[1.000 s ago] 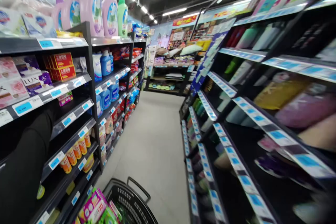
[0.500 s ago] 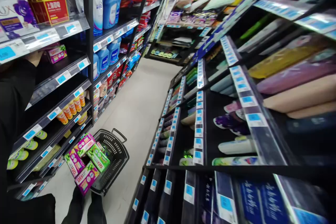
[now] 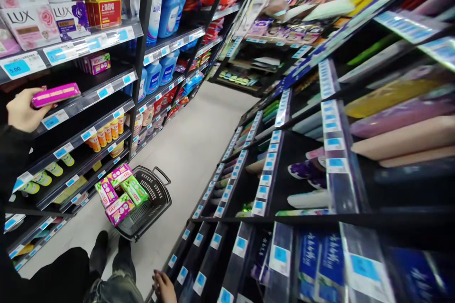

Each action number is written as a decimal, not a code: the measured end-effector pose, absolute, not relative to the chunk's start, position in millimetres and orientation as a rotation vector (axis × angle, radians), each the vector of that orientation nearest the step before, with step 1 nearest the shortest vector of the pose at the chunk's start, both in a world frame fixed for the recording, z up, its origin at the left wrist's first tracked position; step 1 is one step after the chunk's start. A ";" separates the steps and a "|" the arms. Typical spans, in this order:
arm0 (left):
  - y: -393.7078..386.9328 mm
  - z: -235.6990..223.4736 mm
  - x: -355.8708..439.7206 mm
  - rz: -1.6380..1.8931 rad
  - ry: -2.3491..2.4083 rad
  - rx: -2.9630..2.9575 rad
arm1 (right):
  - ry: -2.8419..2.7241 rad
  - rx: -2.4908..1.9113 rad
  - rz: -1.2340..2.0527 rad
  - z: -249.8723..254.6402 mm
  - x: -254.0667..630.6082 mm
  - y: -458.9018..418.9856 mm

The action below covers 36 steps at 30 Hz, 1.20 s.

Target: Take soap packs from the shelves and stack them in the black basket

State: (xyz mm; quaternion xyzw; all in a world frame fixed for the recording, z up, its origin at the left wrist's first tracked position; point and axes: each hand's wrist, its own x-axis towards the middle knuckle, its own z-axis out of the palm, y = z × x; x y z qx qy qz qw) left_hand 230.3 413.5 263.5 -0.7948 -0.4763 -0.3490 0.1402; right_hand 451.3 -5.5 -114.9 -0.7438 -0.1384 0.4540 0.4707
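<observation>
My left hand [image 3: 24, 109], at the left of the head view, is closed around the near end of a magenta soap pack [image 3: 59, 95]. The pack lies level in front of the shelf edge. Behind it, similar magenta packs [image 3: 98, 63] stand on the shelf. My right hand [image 3: 164, 286] shows at the bottom edge beside the lower right shelf, fingers loosely bent and a little apart, with nothing seen in it. On the floor near my feet, a black shopping basket [image 3: 155, 215] holds several magenta packs [image 3: 121, 208] and a green pack [image 3: 135, 190].
White LUX soap boxes [image 3: 30, 26] and red boxes [image 3: 106, 13] fill the shelf above. Blue bottles [image 3: 169, 14] stand farther along. Tall shelves [image 3: 265, 165] with slippers and packaged goods line the right. A pale floor aisle [image 3: 209, 128] runs between.
My left hand has come out from the shelf with a magenta soap pack in it. My right hand has come into view at the bottom. The view has shifted slightly left.
</observation>
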 end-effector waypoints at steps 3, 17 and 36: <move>351.1 245.2 206.7 -1.222 -1.293 -2.299 | -0.385 -1.753 1.055 -100.7 474.6 11.6; 177.0 180.4 279.4 -1.608 -1.912 -3.498 | -1.294 -1.130 0.977 139.5 472.4 81.3; 176.4 156.7 277.9 -1.868 -2.525 -3.454 | -0.734 -0.977 1.368 139.3 451.1 75.1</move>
